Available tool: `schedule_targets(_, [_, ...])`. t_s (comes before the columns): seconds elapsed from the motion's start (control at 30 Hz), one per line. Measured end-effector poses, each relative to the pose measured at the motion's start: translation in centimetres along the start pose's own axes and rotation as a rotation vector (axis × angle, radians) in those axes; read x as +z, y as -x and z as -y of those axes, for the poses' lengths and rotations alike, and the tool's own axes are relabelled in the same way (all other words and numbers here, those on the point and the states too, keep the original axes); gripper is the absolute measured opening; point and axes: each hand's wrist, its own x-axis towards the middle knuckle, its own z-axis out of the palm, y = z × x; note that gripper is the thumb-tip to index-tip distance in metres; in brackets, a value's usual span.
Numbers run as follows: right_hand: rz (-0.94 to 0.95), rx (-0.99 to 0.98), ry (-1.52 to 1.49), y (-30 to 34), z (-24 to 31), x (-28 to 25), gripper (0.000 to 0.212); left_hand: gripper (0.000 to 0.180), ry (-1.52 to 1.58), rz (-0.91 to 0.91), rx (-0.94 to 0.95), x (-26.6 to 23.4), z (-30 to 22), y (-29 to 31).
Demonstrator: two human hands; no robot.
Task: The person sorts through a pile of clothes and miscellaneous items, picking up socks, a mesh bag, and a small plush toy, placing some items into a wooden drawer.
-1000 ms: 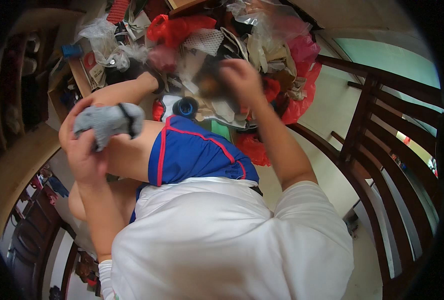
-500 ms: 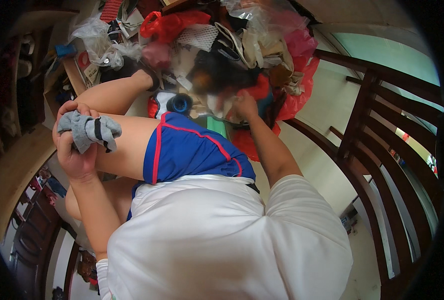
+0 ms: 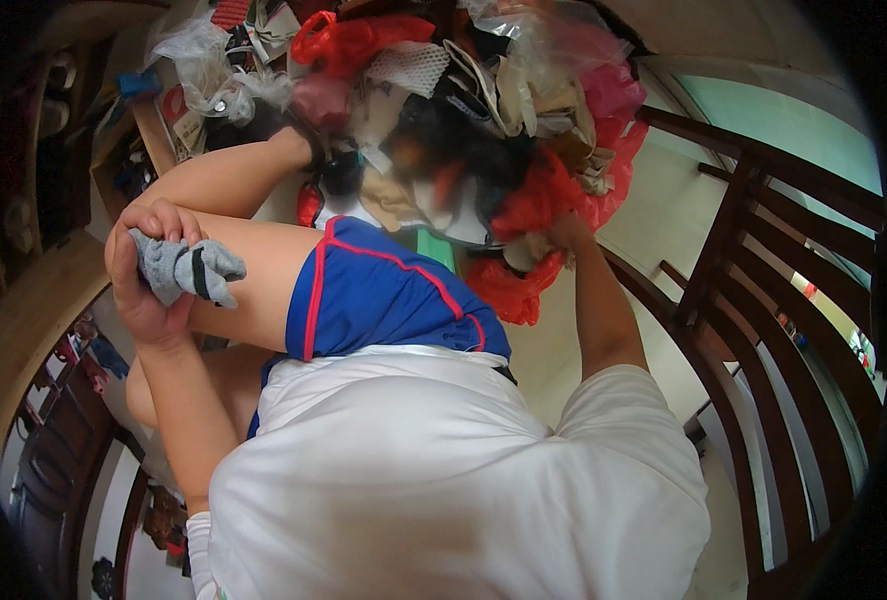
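My left hand (image 3: 154,275) is closed around a bunched grey sock (image 3: 179,268) with a black stripe, held above my bent leg. At the right edge of the heap, my right hand (image 3: 570,235) reaches down between a red plastic bag (image 3: 539,195) and a lower red plastic bag (image 3: 512,287). A small beige piece (image 3: 526,250) shows beside its fingers. Those fingers are blurred and partly hidden, so their grip does not show. Near my knee lie a tan cloth piece (image 3: 389,200) and a dark bundle (image 3: 342,173).
The heap also holds a clear plastic bag (image 3: 204,75), a white foam net (image 3: 409,68), another red bag (image 3: 359,42) and blurred dark cloth (image 3: 454,145). A dark wooden slatted rail (image 3: 734,230) stands at the right. Shelves (image 3: 24,170) with shoes line the left.
My right hand has moved right, to the heap's edge. The red plastic bag beside it has shifted. A round black-and-blue item near my knee no longer shows there. My left hand still holds the sock.
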Motion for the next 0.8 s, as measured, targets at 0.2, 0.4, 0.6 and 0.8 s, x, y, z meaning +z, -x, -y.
schedule_targets(0.2, [0.104, 0.131, -0.440, 3.3, 5.8, -3.7, 0.044, 0.029, 0.000, -0.046, 0.013, -0.3, 0.1, 0.1])
schedule_targets(0.4, [-0.463, 0.283, -0.450, 2.0, 13.4, -16.7, 0.054, 0.029, -0.053, -0.048, 0.043, -0.1, 0.1, -0.4])
schedule_targets(0.6, [-0.291, 0.239, -0.523, -2.9, 18.1, -15.0, 0.053, 0.030, -0.097, -0.064, 0.038, -0.2, 0.2, -0.2])
schedule_targets(0.8, [-0.648, 0.192, -1.899, -0.7, 10.8, -10.2, 0.016, 0.029, -0.027, -0.044, 0.043, -0.4, 0.3, -0.2])
